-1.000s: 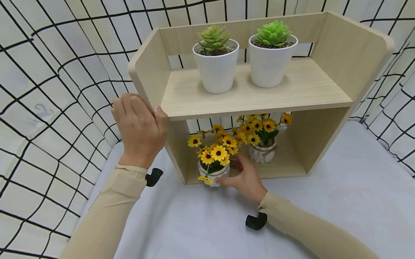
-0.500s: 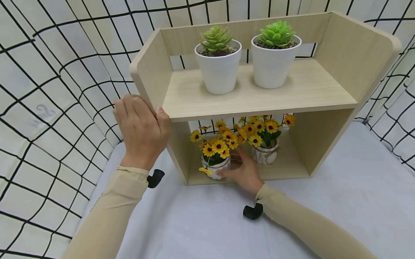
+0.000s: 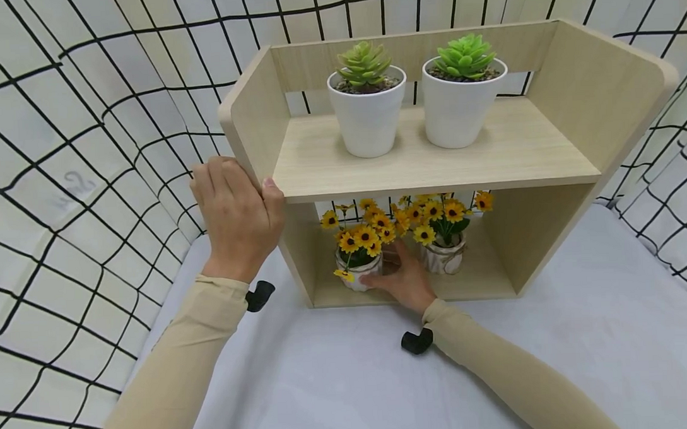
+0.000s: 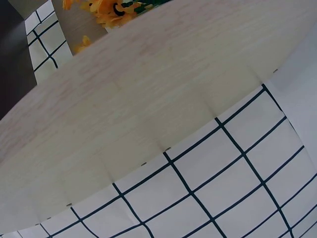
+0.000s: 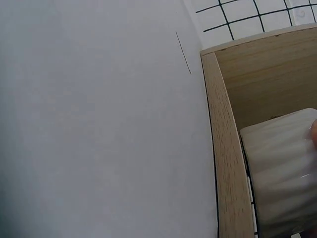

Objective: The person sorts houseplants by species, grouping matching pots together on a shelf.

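A two-tier light wooden shelf point(image 3: 307, 162) stands before me. My left hand point(image 3: 238, 215) grips its left side panel at the front edge, thumb over the corner; that panel point(image 4: 143, 99) fills much of the left wrist view. In the lower compartment, my right hand point(image 3: 405, 282) holds a white pot of yellow artificial sunflowers point(image 3: 362, 239) between thumb and fingers, from its right side. The ridged pot point(image 5: 282, 171) shows at the right of the right wrist view, just behind the shelf's front edge, with a bit of finger against it. Some fingers are hidden behind the pot.
A second pot of yellow flowers point(image 3: 444, 258) sits to the right in the same compartment. Two white pots with green succulents, one left point(image 3: 370, 122) and one right point(image 3: 460, 112), stand on the upper tier. Black wire grid point(image 3: 119, 121) surrounds the white-covered table point(image 3: 326, 379).
The right hand has moved the flower pot back from the front edge, deeper into the lower compartment. The left hand keeps its grip on the side panel. The view has shifted slightly.
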A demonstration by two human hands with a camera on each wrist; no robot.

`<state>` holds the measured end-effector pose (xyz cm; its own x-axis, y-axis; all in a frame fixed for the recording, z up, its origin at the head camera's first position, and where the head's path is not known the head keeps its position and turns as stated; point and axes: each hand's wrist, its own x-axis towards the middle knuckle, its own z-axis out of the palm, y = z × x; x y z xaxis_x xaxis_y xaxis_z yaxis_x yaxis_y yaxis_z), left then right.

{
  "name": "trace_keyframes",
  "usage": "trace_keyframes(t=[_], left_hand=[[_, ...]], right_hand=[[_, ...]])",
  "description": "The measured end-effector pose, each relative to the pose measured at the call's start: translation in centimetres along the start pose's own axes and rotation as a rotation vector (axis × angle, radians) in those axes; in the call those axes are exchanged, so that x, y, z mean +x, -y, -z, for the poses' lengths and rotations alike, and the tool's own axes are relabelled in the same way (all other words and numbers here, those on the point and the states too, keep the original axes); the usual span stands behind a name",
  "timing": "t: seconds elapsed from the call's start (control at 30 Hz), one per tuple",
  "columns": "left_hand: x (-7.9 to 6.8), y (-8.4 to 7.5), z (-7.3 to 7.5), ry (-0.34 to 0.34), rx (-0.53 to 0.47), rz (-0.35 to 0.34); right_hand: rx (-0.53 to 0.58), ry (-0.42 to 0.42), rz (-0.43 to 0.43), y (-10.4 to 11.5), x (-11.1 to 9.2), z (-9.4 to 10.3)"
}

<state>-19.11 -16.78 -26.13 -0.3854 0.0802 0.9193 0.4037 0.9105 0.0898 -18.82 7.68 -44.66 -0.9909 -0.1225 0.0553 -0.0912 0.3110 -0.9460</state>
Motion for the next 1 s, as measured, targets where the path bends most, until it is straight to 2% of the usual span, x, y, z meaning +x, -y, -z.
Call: trace_keyframes(t=[0.13, 0.4, 0.67, 0.83, 1.0], left_hand=[[-0.1, -0.1, 0.1, 0.000, 0.004, 0.004], [-0.2, -0.3, 0.1, 0.001, -0.006, 0.004], [-0.2, -0.2, -0.6, -0.015, -0.031, -0.005], [-0.2, 0.1, -1.1, 0.016, -0.034, -0.014], [-0.6, 0.9, -1.1, 0.036, -0.033, 0.000]], right_hand=[[0.000, 0.010, 0.007, 0.0, 0.3, 0.0], [-0.025, -0.003, -0.042, -0.1, 0.9, 0.0], [-0.022, -0.004, -0.053, -0.3, 1.2, 0.3], [-0.033, 0.017, -0.017, -0.9, 0.3, 0.3], [0.002, 0.029, 0.003, -1.3, -1.9, 0.8]])
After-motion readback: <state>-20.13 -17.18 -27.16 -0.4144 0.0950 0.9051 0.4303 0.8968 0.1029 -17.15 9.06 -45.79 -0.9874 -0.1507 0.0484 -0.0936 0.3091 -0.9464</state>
